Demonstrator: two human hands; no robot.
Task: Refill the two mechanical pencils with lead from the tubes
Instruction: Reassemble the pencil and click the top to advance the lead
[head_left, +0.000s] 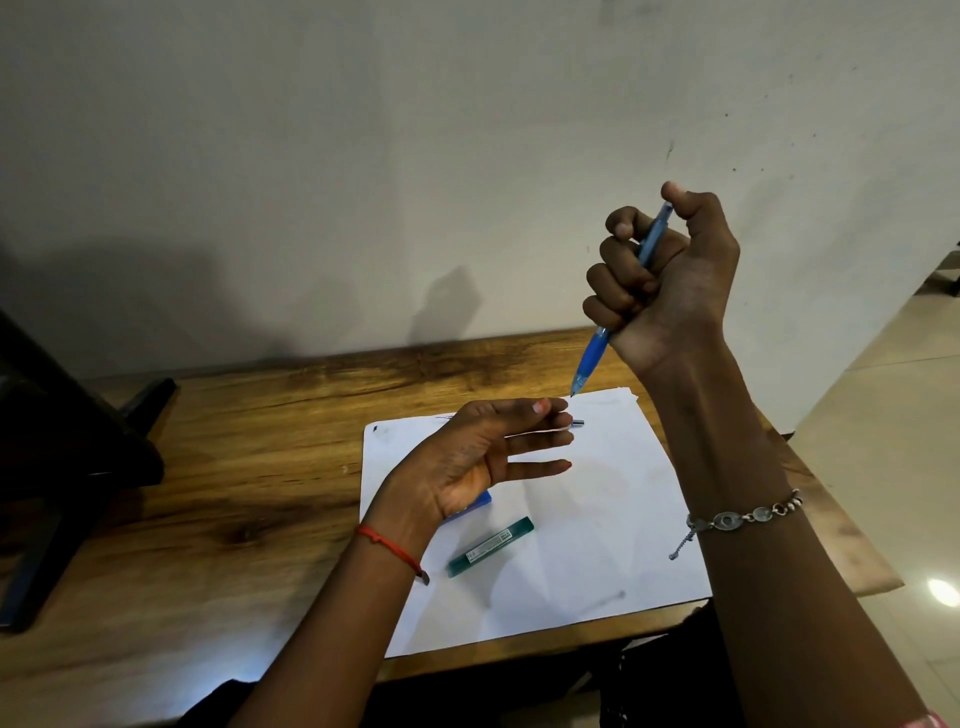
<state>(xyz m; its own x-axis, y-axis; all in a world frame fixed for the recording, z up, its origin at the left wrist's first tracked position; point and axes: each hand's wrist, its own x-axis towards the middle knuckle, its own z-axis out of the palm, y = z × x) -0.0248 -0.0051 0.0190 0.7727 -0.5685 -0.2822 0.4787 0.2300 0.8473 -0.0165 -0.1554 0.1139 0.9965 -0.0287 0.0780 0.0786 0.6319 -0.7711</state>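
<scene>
My right hand is raised above the table's far edge and grips a blue mechanical pencil in a fist. The thumb sits on the pencil's top end and the tip points down at my left hand. My left hand hovers over the white paper, palm turned inward, fingers straight, thumb lying along the forefinger. A small dark, silver-tipped end shows just past the forefinger; the rest is hidden, and I cannot tell if the hand touches it. A green lead tube lies on the paper. A blue tube peeks out under my left palm.
The paper lies on a wooden table set against a pale wall. A dark stand or chair part occupies the table's left side. The table's right edge drops to a tiled floor.
</scene>
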